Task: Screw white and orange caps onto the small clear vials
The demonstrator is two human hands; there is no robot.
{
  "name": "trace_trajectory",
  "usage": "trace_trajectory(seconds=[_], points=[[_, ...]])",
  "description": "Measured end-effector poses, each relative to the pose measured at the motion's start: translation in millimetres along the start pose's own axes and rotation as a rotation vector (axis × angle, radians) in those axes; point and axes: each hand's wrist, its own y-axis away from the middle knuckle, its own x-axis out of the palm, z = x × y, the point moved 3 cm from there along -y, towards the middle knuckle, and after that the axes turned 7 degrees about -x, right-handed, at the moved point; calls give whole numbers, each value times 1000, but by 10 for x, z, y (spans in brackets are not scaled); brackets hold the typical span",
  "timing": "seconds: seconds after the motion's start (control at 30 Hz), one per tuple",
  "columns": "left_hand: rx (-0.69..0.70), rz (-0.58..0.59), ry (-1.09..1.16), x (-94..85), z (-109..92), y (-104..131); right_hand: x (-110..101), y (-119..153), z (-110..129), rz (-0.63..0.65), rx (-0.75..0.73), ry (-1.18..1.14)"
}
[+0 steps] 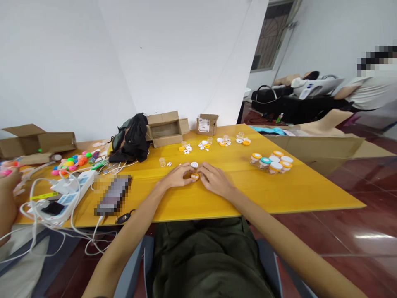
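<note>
In the head view, a small orange lid [194, 176] with white pieces inside lies low over the table between my hands. My left hand [179, 175] curves its thumb and fingers round the lid's left side. On the other side, the bent fingers of my right hand [214, 179] meet the lid's right edge; their tips are partly hidden. Just beyond the fingertips is a white disc [194, 164]. A clear little cup [162, 162] and a small white piece [169, 164] lie left of my left hand.
Several capped jars [275, 166] stand together at right. Groups of cups, lids and white pieces [186, 148] line the back, before open cardboard boxes [164, 129]. At left are a black bag [132, 138], phone [114, 194], power strip [74, 192] with cables, and another person's hand [9, 182].
</note>
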Motion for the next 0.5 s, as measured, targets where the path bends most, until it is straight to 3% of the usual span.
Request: trace_trajectory(seconds=[0.27,0.5], points=[[-21,-44,69,-96,7,7,-26,-12,-35,-53,81,-7],[-69,-326,9,-305,54,37,-15,-36,-57,-36,174,-51]])
